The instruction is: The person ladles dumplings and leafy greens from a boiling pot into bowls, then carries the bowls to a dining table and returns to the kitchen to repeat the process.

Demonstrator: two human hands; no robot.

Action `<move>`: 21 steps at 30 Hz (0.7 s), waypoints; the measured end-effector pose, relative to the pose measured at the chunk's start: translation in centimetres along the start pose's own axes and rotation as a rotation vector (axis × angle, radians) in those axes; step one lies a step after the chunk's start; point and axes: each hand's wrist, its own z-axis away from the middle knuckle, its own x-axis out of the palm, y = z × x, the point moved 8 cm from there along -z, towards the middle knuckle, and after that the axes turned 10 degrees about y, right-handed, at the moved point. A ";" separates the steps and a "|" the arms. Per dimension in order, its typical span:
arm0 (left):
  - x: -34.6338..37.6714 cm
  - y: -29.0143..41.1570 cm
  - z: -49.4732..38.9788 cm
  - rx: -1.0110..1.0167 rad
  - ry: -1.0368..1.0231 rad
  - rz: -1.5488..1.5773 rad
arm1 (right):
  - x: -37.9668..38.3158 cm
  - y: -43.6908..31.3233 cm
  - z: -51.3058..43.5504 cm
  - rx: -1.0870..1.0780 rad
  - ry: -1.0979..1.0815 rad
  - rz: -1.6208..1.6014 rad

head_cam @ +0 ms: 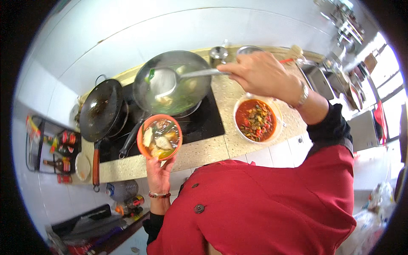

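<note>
My left hand [159,173] holds an orange bowl [139,140] from below, near the counter's front edge. Inside it are clear broth, pale meat or dumpling-like pieces and green bits [162,142]. My right hand [263,75] grips the handle of a metal ladle [164,82], whose blurred bowl is over the wok. In that wok [204,63] is a greenish soup [188,92] with leafy greens and pale pieces. The wok's black handle [132,137] passes close to the orange bowl's left side.
A second dark wok [100,111] with a wooden handle rests at left on the black cooktop [207,124]. At right stands a round container [236,122] of red, oily food. Sauce bottles [59,164] fill a rack at far left. A sink [318,79] lies at far right.
</note>
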 end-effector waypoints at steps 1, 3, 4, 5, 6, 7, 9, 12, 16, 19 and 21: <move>0.3 -0.1 0.1 0.004 -0.052 0.012 | 0.5 0.8 -0.2 0.013 0.015 0.059; -0.3 0.0 0.1 0.015 -0.037 0.018 | 1.8 2.0 -0.5 0.046 -0.009 0.180; -0.3 0.1 0.1 0.042 -0.046 0.026 | 2.7 2.6 -0.8 0.069 -0.047 0.245; -0.3 0.0 0.1 0.027 -0.052 0.021 | 3.4 3.1 -1.3 0.080 -0.068 0.309; -0.4 0.0 0.3 0.019 -0.058 0.020 | 4.1 3.6 -1.8 0.093 -0.087 0.331; -0.6 0.0 0.5 0.015 -0.046 0.010 | 4.7 3.9 -2.3 0.093 -0.105 0.361; -0.4 0.2 1.1 0.030 -0.057 -0.010 | 6.1 4.6 -3.6 0.101 -0.159 0.426; 0.0 0.4 2.0 0.052 -0.045 -0.046 | 7.9 4.3 -5.7 0.058 -0.162 0.501; -0.5 0.1 3.0 -0.026 0.007 0.016 | 10.5 3.4 -8.4 0.037 -0.181 0.499; -0.9 -0.1 3.5 -0.022 -0.022 -0.039 | 12.4 2.3 -9.4 -0.005 -0.218 0.460; -1.6 -0.2 3.6 -0.033 0.017 -0.024 | 13.0 2.4 -9.9 -0.009 -0.193 0.401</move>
